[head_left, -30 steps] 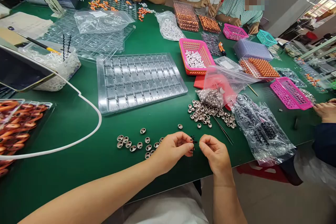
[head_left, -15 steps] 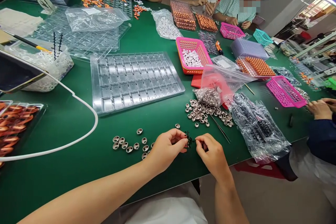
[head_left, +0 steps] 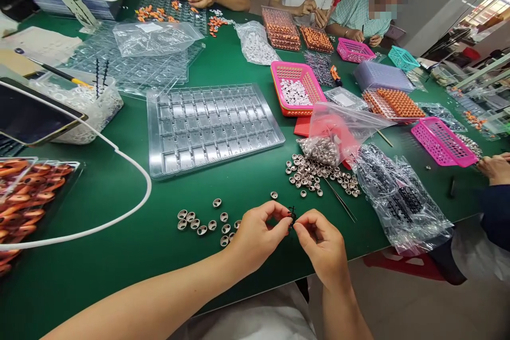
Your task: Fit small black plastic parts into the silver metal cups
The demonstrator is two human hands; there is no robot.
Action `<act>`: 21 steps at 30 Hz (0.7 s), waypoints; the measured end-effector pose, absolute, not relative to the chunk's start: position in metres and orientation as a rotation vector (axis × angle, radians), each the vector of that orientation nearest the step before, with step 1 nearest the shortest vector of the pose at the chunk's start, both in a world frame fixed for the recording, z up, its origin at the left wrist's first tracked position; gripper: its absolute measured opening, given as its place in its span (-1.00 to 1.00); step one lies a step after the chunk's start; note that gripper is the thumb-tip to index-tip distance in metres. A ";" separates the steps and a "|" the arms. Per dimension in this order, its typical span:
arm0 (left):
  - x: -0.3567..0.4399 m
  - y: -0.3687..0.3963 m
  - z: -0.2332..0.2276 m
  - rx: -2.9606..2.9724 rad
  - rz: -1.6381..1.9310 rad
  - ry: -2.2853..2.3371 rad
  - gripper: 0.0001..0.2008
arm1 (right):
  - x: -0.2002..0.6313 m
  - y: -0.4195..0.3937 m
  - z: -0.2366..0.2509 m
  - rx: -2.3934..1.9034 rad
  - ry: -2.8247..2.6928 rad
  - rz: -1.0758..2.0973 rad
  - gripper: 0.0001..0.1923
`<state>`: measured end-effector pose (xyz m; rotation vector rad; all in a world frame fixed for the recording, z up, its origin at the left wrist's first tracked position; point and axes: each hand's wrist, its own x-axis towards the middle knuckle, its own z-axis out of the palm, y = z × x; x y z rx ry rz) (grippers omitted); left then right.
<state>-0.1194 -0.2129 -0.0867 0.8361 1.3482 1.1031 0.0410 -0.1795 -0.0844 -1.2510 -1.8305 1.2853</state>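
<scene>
Between the thumb and fingers of my left hand (head_left: 261,231) is a small black plastic sprue (head_left: 292,215) with short side branches. My right hand (head_left: 323,241) pinches at the sprue's right side, its fingertips close against those of the left; whether a separate small piece sits in that pinch is hidden. Left of my hands lie several silver metal cups (head_left: 202,230) with holes in them, some partly behind my left hand. A larger pile of the same cups (head_left: 308,174) spreads beyond my hands, with metal tweezers (head_left: 340,199) beside it.
A clear compartment tray (head_left: 215,127) lies ahead on the green table (head_left: 131,281). A white cable (head_left: 135,196) loops at left near a tray of orange parts (head_left: 27,196). Bagged black sprues (head_left: 398,196) lie at right, a pink basket (head_left: 297,85) beyond. Co-workers sit across and at right.
My right hand has moved in against the black sprue and left hand; a small gap showed between them before. The whole view has shifted slightly.
</scene>
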 end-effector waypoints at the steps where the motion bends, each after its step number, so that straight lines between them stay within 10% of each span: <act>1: -0.119 -0.213 -0.087 0.854 1.100 1.364 -0.86 | 0.040 -0.179 -0.085 -1.258 -1.820 1.299 -0.85; 21: -0.121 -0.209 -0.082 0.548 1.092 0.960 -0.70 | 0.045 -0.170 -0.106 -1.083 -1.288 1.930 -0.70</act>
